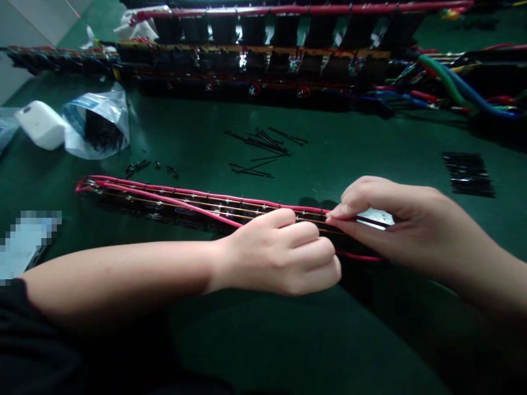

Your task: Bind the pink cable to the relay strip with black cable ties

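Observation:
A long black assembly with copper-coloured rods (181, 206) lies across the green table, and a red cable (181, 190) runs along its far edge. Over its right half my left hand (288, 252) is closed, knuckles up; what its fingers hold, if anything, is hidden. My right hand (382, 219) pinches at the red cable near the assembly's right part, thumb and forefinger together. A thin black strip, apparently a cable tie (373, 221), passes between its fingers. A second stretch of red cable slants across the rods and goes under my left hand.
Loose black cable ties (265, 145) lie beyond the assembly, with small black pieces (138, 166) farther left. A plastic bag (99, 123), a white object (41, 125) and a blurred phone-like item (28, 241) are left. Large wired assemblies (267, 60) span the back; a black bundle (468, 174) lies right.

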A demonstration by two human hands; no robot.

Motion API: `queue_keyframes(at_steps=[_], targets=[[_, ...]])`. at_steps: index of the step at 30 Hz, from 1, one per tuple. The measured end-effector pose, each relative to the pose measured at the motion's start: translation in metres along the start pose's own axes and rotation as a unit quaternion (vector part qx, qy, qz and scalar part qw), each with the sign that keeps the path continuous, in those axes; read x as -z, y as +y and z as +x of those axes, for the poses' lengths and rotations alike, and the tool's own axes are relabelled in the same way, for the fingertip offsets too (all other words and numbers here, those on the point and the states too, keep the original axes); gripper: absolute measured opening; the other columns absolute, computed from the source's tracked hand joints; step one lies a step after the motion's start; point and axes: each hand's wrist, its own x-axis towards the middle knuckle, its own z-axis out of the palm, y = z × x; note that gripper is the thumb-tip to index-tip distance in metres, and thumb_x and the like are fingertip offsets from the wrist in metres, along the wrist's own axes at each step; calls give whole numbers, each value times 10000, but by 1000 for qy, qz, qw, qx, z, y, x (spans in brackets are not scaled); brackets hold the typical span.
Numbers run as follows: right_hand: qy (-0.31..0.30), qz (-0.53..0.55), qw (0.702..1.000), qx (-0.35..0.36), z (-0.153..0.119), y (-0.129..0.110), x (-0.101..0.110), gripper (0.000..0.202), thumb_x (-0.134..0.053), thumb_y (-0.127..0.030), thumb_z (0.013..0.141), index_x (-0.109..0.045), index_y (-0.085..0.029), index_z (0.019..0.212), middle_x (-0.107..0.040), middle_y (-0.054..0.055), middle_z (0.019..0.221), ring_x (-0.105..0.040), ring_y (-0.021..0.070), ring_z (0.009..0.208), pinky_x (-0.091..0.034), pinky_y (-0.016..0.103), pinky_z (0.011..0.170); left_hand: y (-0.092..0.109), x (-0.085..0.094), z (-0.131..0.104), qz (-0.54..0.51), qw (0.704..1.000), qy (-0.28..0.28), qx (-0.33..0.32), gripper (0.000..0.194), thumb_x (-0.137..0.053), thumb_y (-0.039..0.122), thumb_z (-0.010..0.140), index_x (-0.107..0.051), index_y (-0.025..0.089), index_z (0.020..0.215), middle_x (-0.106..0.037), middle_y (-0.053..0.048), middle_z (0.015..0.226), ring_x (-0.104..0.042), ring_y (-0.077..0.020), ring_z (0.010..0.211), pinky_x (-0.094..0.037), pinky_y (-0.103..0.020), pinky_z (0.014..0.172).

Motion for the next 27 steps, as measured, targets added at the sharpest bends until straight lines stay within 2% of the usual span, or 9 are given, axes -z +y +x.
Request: queue_keyframes(at_steps=[4, 8, 12, 15, 18, 22, 27], targets=[[-5, -13, 1000, 17, 1, -3, -1, 102, -668, -339, 862, -651, -274, 785, -672, 29, 798, -639, 234, 731, -485, 372, 634, -3, -5, 0, 20, 999, 29, 20, 132, -550, 153, 966, -655, 189, 896, -589, 18, 753, -503, -129, 686, -334, -301, 618], [3, -48, 998, 33, 0, -6, -2, 57, -675, -315, 840, -661, -263, 823, -686, 43, 794, -644, 225, 706, -492, 357, 620, -3, -7, -3, 44, 998, 28, 29, 179, -501, 144, 994, -641, 184, 890, -597, 2, 771, -542, -144, 753, -326, -308, 663], [1, -82, 997, -4, -2, -3, -4, 86, -669, -344, 852, -673, -259, 852, -693, 46, 795, -628, 188, 667, -481, 323, 599, -3, -6, -6, 49, 998, -16, 33, 240, -423, 129, 1025, -651, 182, 974, -623, -26, 844, -571, -166, 843, -314, -321, 707], [1, -64, 997, -30, -2, 2, -4, 124, -689, -383, 854, -681, -264, 885, -699, 44, 797, -630, 182, 653, -503, 319, 615, -2, -4, -7, 36, 997, -56, 44, 257, -397, 137, 1036, -650, 183, 1027, -645, -51, 938, -580, -185, 922, -323, -329, 725], [-6, -24, 998, -61, -3, 5, -4, 164, -725, -416, 833, -692, -272, 903, -714, 44, 796, -652, 192, 660, -534, 326, 631, -1, -2, -8, 21, 996, -70, 58, 262, -388, 151, 1039, -648, 186, 1048, -658, -64, 994, -587, -196, 955, -340, -336, 729], [-6, 13, 996, -93, -4, 8, -5, 159, -761, -397, 815, -708, -275, 902, -727, 65, 801, -660, 204, 657, -534, 316, 573, -2, 4, -8, -6, 996, -63, 68, 260, -394, 162, 1034, -648, 177, 1087, -676, -63, 1003, -605, -200, 982, -350, -347, 731], [39, -48, 997, -51, -6, -2, -5, 188, -747, -438, 800, -729, -259, 854, -726, 46, 771, -651, 197, 618, -507, 295, 512, -3, 9, -8, -25, 994, -73, 83, 252, -391, 176, 1035, -633, 163, 1102, -678, -72, 1014, -608, -191, 948, -351, -343, 729]])
